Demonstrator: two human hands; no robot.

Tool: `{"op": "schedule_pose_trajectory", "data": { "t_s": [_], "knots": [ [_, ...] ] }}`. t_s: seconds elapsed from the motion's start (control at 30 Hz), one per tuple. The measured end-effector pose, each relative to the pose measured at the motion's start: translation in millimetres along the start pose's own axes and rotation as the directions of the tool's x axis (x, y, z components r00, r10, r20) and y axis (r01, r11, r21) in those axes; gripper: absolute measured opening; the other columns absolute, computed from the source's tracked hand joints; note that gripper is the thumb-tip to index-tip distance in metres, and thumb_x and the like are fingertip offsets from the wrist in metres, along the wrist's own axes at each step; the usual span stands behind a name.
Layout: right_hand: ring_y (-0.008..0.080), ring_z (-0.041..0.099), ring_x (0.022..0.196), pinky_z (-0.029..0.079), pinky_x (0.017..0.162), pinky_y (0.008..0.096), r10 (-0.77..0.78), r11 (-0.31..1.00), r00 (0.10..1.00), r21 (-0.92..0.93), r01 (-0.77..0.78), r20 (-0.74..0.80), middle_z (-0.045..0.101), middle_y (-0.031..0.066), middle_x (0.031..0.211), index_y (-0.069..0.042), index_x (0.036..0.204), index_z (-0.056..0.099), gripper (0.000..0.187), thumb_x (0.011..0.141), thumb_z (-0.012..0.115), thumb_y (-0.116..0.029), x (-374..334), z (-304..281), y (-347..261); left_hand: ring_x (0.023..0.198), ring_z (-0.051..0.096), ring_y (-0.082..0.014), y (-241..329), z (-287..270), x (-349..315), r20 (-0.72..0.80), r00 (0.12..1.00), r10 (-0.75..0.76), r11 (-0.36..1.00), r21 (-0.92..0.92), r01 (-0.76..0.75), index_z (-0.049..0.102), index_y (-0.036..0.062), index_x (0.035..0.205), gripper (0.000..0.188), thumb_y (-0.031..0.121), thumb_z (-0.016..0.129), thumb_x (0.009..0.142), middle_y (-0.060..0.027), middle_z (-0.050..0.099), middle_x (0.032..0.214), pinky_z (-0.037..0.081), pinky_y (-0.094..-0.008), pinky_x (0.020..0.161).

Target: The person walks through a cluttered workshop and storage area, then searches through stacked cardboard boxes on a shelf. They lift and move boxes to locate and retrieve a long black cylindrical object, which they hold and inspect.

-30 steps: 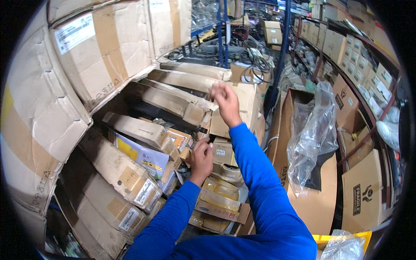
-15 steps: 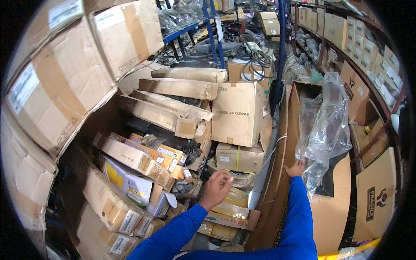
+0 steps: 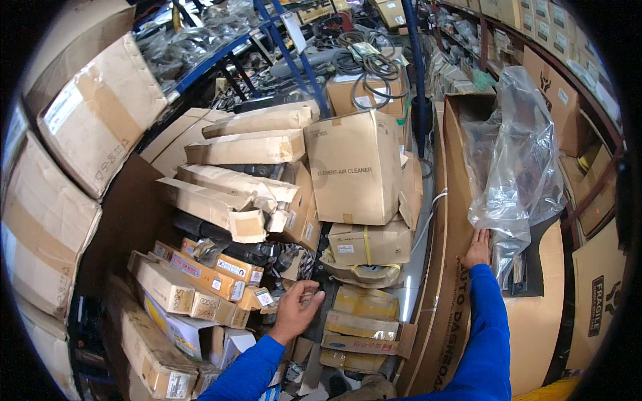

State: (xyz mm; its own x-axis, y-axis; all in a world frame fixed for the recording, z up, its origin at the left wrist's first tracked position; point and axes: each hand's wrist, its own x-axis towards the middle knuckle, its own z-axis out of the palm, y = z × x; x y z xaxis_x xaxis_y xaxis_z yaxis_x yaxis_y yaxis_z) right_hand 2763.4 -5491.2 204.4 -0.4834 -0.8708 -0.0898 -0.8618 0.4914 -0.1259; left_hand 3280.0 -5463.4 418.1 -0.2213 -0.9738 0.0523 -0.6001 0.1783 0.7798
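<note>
My right hand [image 3: 477, 248] lies with fingers stretched out at the edge of a long, large cardboard carton [image 3: 457, 157], beside a crumpled clear plastic bag [image 3: 508, 180]. Its fingertips are close to the plastic; whether they press on it I cannot tell. Under the bag's lower end shows a dark flat piece [image 3: 530, 267]. My left hand [image 3: 296, 311] hovers over the boxes, loosely curled with thumb apart and nothing in it. Nearest to it are small orange-brown boxes [image 3: 221, 281] and flat taped cartons [image 3: 364, 304].
A big square carton [image 3: 354, 167] stands on a smaller strapped carton [image 3: 371, 244]. Long narrow cartons [image 3: 244, 147] are stacked at the centre left. Tall cartons [image 3: 100, 113] line the left side. A blue post [image 3: 418, 73], coiled hoses [image 3: 374, 67] and loaded shelves [image 3: 491, 33] stand farther back.
The view has shifted to the right and down. My right hand has slid forward with fingers straighter, next to the plastic bag. My left hand still hangs free over the boxes.
</note>
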Motion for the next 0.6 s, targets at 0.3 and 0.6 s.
{"op": "schedule_pose_trajectory", "data": {
  "t_s": [0.3,0.6],
  "knots": [
    [0.0452,0.019,0.15,0.017,0.127,0.0451,0.052,0.994,0.999,0.093,-0.053,0.015,0.021,0.0288,0.161,0.008,0.155,0.014,0.122,0.071,0.086,-0.042,-3,0,8,0.083,0.07,-0.0272,48,96,173,-0.084,0.957,0.277,0.956,0.119,-0.267,0.064,0.0024,0.108,0.031,0.024,0.075,0.088,-0.0138,0.069,0.091,0.056,-0.038,0.075],
    [0.0452,0.02,0.148,0.014,0.127,0.0465,0.018,0.999,0.999,0.038,-0.019,0.039,0.024,0.0259,0.161,0.012,0.153,0.022,0.105,0.081,0.075,-0.043,2,-8,-7,0.143,0.032,-0.0411,47,-17,456,-0.28,0.824,0.493,0.4,0.914,0.071,0.047,0.0298,0.147,0.08,0.026,0.082,0.075,-0.0202,0.036,0.154,0.046,-0.0553,0.101]
  ]
}}
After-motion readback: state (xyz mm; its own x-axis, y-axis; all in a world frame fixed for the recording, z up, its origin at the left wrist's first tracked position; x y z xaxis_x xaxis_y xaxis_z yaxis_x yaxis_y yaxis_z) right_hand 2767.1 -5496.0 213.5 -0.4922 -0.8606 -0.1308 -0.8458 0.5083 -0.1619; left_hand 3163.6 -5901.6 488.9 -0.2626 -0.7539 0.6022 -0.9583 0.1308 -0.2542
